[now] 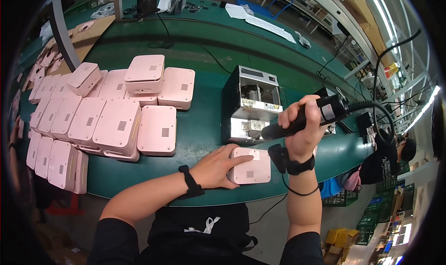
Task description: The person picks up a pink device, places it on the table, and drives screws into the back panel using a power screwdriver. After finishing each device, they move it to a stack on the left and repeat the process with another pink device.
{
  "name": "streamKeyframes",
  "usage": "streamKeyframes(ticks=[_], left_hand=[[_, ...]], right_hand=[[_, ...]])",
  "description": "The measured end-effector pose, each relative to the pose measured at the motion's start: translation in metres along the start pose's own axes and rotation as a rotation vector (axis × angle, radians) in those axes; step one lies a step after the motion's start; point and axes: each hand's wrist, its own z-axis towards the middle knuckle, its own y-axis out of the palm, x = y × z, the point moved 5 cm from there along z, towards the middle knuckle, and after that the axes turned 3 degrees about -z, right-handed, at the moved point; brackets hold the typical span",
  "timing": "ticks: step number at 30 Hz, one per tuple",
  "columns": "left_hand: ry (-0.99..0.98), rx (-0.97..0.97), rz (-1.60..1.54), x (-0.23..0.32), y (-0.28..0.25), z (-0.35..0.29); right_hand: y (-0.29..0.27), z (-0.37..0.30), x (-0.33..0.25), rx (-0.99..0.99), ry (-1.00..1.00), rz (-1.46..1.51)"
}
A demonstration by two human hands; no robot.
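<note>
One pale pink, rounded-square plastic box (251,166) lies on the dark green table (200,126) near its front edge, vented face up, just in front of a black-and-silver metal machine (253,102). The person's left hand (214,166) grips the box's left side, fingers partly spread, index finger stretched across the upper face. The right hand (302,123) has its fingers wrapped closely around a black cylindrical electric screwdriver (327,112), whose front end is by the machine's silver front part. Black straps (189,181) circle both wrists. Similar pale pink boxes (116,121), many of them stacked, cover the table's left part.
</note>
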Motion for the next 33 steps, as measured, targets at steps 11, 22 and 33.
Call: streamKeyframes(ticks=[11, 22, 33], left_hand=[[0.020, 0.050, 0.028, -0.004, 0.003, 0.002], [0.024, 0.069, 0.026, -0.004, 0.005, 0.003], [-0.013, 0.040, 0.019, -0.005, -0.016, -0.007]], right_hand=[[0.017, -0.030, -0.012, -0.114, 0.030, 0.164], [0.026, -0.038, 0.013, -0.183, 0.069, 0.129], [0.002, -0.027, -0.008, -0.033, -0.028, 0.136]])
